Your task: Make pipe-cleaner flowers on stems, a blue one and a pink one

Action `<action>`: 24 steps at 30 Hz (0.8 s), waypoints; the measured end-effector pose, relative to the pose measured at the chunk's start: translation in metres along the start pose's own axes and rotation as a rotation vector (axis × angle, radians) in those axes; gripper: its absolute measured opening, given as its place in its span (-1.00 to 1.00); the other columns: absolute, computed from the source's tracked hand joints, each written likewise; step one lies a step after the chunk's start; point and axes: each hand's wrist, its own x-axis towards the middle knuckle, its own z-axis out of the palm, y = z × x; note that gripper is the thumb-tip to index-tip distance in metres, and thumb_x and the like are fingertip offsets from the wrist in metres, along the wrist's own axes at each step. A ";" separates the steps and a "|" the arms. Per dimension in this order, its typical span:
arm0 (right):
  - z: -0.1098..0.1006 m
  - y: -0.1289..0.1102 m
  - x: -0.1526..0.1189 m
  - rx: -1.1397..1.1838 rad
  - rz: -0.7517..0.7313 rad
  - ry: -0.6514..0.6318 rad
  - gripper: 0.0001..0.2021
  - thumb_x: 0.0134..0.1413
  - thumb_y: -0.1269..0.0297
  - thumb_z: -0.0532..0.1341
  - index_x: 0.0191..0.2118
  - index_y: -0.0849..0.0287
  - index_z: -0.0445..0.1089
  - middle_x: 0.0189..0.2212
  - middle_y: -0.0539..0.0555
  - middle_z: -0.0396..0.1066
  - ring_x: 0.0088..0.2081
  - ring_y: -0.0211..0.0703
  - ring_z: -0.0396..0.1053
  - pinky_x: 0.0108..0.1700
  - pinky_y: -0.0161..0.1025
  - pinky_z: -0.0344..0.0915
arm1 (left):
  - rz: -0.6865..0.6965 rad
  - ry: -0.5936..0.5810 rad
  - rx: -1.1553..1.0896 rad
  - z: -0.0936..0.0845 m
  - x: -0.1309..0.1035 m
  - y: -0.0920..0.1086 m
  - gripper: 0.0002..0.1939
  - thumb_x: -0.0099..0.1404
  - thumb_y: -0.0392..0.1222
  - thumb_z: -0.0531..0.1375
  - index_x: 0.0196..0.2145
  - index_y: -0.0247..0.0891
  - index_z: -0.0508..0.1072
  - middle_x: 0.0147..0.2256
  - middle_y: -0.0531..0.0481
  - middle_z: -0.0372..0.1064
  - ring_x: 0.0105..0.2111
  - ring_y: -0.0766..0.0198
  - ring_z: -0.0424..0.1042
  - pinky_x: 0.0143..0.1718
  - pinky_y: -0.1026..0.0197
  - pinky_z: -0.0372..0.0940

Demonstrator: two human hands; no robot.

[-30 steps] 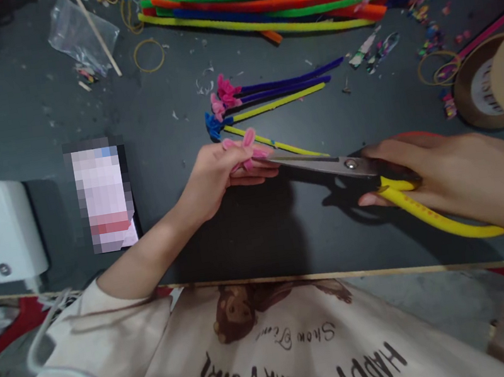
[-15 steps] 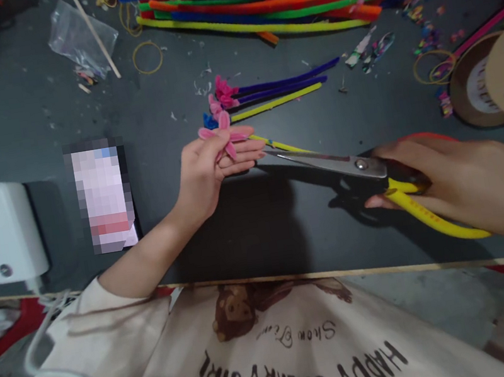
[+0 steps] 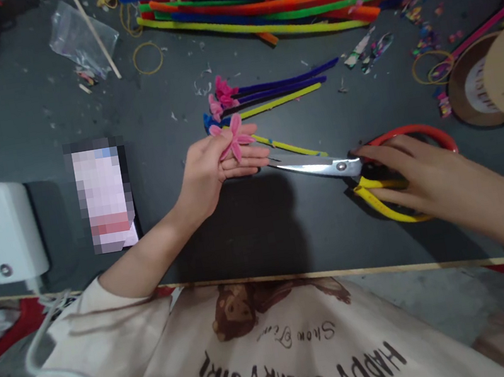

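Observation:
My left hand (image 3: 214, 166) holds a pink pipe-cleaner flower (image 3: 235, 137) between thumb and fingers, palm up, near the middle. A yellow stem (image 3: 295, 145) lies just past its fingertips. My right hand (image 3: 437, 184) grips scissors (image 3: 320, 167) with red and yellow handles; their blades look nearly closed and the tips point at the left fingertips. Behind the left hand lie finished-looking flowers: a dark pink one (image 3: 225, 93), a lighter pink one (image 3: 215, 108) and a blue one (image 3: 210, 122), with purple and yellow stems.
Long pipe cleaners (image 3: 280, 2) lie across the back. A blurred-out phone (image 3: 104, 196) and a white power bank (image 3: 4, 233) are at the left, a plastic bag (image 3: 82, 40) at the back left. Cardboard spools (image 3: 503, 69) stand at the right, near scraps and rubber bands (image 3: 148, 58).
The scissors and my right hand have moved left and slightly toward the near edge, and the red handle shows more. The pink flower has shifted slightly right and turned in my left hand.

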 end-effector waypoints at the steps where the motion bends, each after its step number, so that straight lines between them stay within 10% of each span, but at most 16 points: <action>1: -0.004 0.002 0.001 -0.049 -0.024 0.013 -0.50 0.26 0.06 0.00 0.15 0.30 0.32 -0.17 0.32 0.43 -0.22 0.08 0.44 -0.25 -0.08 0.39 | -0.002 -0.001 0.008 0.000 0.000 0.000 -0.51 0.32 0.16 0.07 -0.09 -0.33 0.46 -0.36 -0.07 0.58 -0.33 0.22 0.61 -0.29 0.28 0.47; 5: -0.022 -0.002 0.008 -0.172 -0.150 0.090 -0.54 0.27 0.12 0.00 0.06 0.32 0.43 -0.31 0.26 0.49 -0.31 0.05 0.43 -0.31 -0.13 0.31 | 0.024 -0.004 0.010 0.004 0.000 -0.001 -0.60 0.30 0.10 0.12 -0.15 -0.30 0.45 -0.44 0.01 0.54 -0.41 0.25 0.60 -0.38 0.31 0.45; 10: -0.031 -0.028 0.026 -0.338 0.137 0.195 -0.65 0.27 0.22 0.00 -0.28 0.24 0.50 -0.46 0.19 0.51 -0.42 -0.01 0.43 -0.51 -0.21 0.02 | 0.051 -0.017 -0.024 0.009 -0.001 -0.002 -0.75 0.30 0.01 0.13 -0.31 -0.26 0.37 -0.47 0.05 0.54 -0.48 0.33 0.57 -0.43 0.35 0.41; 24: -0.002 -0.083 0.108 0.925 0.107 0.186 -0.77 0.20 0.12 0.07 -0.39 0.12 0.29 -0.52 -0.06 0.30 -0.53 -0.34 0.23 -0.48 -0.34 0.19 | 0.084 -0.123 0.008 0.009 -0.007 -0.002 -0.74 0.25 0.04 0.17 -0.32 -0.17 0.23 -0.49 0.13 0.54 -0.47 0.28 0.59 -0.47 0.32 0.41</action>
